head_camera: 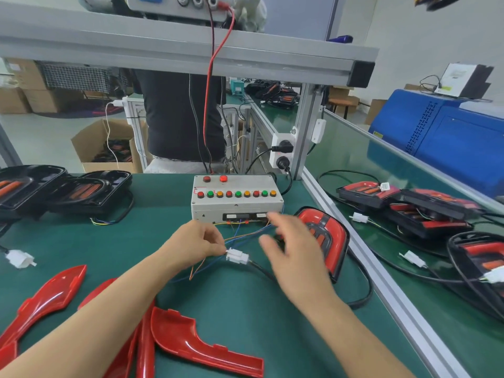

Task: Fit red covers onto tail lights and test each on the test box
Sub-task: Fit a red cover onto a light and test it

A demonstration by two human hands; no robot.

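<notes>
White plastic connector [236, 255] pinched in left hand [194, 245], light, rigid; better gripped by housing than thin wires. Right hand [293, 248] blurred, fingers [268, 242] spread, holding nothing.

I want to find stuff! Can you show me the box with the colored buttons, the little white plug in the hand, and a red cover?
test box [237, 204], head view, bare grey front face.
white plug [237, 255], head view, middle of its body.
red cover [201, 347], head view, its flat middle.
</notes>
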